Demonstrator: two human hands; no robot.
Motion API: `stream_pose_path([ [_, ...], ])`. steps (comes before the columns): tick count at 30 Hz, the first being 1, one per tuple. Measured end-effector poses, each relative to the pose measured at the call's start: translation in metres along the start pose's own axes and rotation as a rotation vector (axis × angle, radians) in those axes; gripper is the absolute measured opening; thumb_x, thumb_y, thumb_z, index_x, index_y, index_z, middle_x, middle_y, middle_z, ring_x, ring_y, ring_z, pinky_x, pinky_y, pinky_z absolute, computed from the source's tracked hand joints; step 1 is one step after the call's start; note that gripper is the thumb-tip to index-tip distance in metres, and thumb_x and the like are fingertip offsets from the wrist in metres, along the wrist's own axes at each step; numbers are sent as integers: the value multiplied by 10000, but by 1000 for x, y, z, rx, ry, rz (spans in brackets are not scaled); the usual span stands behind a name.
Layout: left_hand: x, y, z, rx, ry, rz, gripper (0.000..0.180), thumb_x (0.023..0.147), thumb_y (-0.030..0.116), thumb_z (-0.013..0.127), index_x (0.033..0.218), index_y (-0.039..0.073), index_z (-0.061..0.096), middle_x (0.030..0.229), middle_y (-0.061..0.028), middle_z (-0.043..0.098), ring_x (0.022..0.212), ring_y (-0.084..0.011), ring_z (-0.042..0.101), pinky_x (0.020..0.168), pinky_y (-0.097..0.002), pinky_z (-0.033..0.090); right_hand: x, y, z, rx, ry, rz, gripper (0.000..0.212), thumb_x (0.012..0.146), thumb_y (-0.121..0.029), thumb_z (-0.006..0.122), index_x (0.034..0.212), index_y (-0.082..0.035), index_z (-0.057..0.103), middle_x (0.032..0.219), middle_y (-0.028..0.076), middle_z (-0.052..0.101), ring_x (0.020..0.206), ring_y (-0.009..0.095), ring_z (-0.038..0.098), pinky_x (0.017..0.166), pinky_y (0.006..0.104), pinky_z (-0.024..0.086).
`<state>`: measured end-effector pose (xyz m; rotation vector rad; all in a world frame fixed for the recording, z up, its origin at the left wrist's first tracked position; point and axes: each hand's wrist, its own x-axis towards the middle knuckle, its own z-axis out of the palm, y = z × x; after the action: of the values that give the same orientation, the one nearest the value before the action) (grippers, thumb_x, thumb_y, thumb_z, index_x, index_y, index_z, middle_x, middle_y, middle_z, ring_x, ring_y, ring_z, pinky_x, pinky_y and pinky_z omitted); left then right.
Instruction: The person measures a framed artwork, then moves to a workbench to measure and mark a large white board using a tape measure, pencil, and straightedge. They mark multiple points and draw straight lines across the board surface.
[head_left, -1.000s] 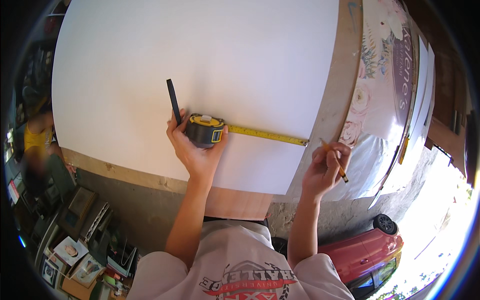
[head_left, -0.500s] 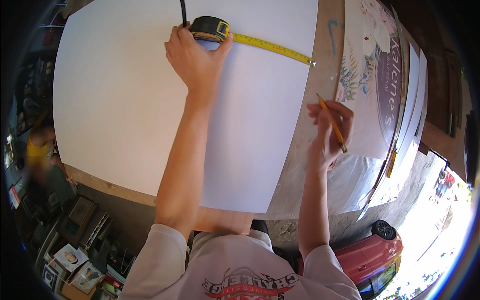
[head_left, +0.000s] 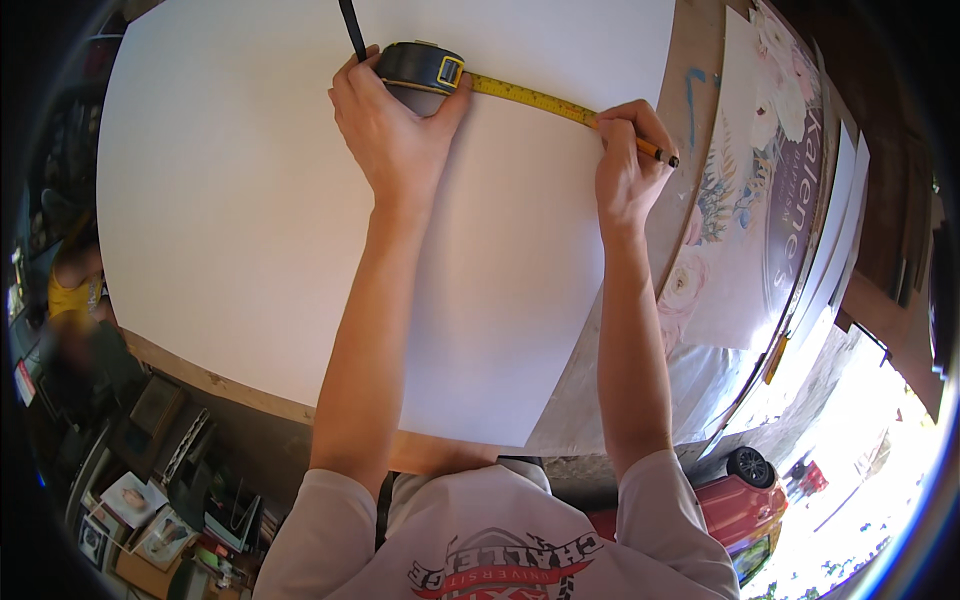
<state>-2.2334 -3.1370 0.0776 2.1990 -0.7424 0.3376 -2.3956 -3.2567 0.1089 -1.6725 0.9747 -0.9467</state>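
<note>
We had both hands out over a large white sheet point(head_left: 230, 210), which lay flat on a brown board point(head_left: 706, 60). Our left hand point(head_left: 398, 140) was curled round a black and yellow tape measure point(head_left: 420, 68), its fingers behind the case and its thumb by the mouth where the blade came out. The tape measure was over the upper middle part of the sheet, and a black strip point(head_left: 352, 28) stuck out from beside our left fingers toward the upper edge of the view.

The yellow blade point(head_left: 530, 97) ran from the case to the right, slanting slightly toward us, and reached our right hand point(head_left: 630, 172). That hand was pinching an orange pencil point(head_left: 652, 152) between thumb and fingers, with its dark end pointing away to the right and its point by the end of the blade. Our fingers covered the blade's tip, so we could not tell whether it met the edge of the sheet.

Right of the sheet lay a flowered poster point(head_left: 745, 250). Beyond the board, at lower right, stood a red car point(head_left: 728, 505); at lower left some pictures point(head_left: 133, 497) were piled together. At the far left was a person in a yellow top point(head_left: 72, 290).
</note>
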Motion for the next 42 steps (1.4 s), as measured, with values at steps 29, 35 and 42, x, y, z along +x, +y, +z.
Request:
stream_pose_path([
  [29,1,-2,2,-26,89,68,729,611,290,957,1120,-36,550,1138,-196,595,1017,-356,561,902,-469,459,-6,5,6,-87,-27,-5,136,821,55,517,719,28,602,626,15,565,596,54,436,553,239,353],
  [35,1,-2,2,-21,81,55,729,621,313,951,1119,-38,550,1148,-201,603,1034,-358,569,922,-489,449,-6,5,7,-109,-29,-33,137,828,49,514,721,24,596,618,14,550,595,54,432,549,242,350],
  [42,0,-1,-1,9,44,54,755,679,356,934,1181,-46,538,1198,-204,567,1105,-375,572,973,-513,448,-12,6,1,184,27,93,129,815,37,506,727,14,598,643,37,526,587,61,384,544,237,311],
])
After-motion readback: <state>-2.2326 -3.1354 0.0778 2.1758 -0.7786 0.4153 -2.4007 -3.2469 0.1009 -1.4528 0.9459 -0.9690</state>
